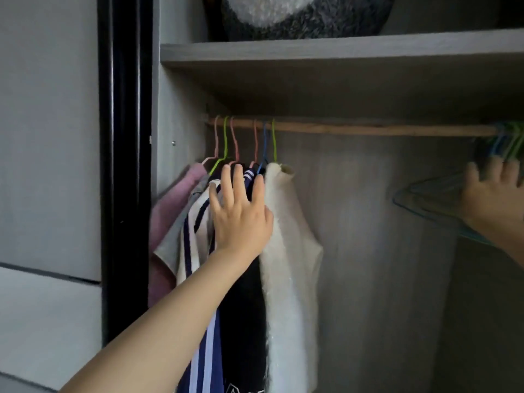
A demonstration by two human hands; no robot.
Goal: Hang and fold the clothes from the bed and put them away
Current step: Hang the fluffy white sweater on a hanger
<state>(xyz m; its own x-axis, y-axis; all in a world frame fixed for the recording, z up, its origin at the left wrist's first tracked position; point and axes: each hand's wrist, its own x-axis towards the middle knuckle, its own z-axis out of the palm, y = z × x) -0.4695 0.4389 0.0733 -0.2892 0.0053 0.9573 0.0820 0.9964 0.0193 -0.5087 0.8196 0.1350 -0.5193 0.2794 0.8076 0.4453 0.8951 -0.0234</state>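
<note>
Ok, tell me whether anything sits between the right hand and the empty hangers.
Nothing visible does. The right hand is right at the empty hangers at the right end of the rod; the hung clothes bunch at its left end, under the left hand.

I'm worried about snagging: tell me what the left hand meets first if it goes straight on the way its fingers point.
The left hand seems to lie flat on the dark striped garment; going on, probably the hanger necks, then the rod. Depth unclear.
</note>
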